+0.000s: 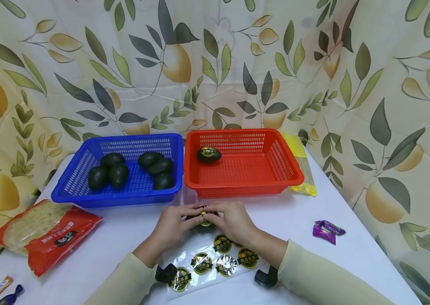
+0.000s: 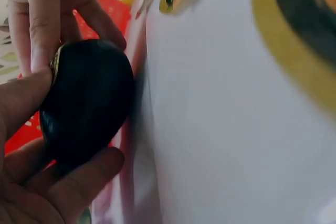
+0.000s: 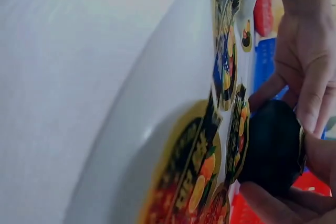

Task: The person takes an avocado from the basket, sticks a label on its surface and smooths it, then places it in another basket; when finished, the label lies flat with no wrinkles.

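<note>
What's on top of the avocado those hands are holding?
A black-and-gold sticker is on the avocado. The left hand and right hand cover part of the sticker, so its whole picture can't be seen.

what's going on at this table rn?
A person is holding an avocado between the left hand and right hand, thumbs at the gold-and-black sticker on it. A clear sheet with more of these stickers lies on the table, nearer the person. Behind the hands, the blue basket holds six avocados with no stickers visible; the red basket holds one stickered avocado.
</note>
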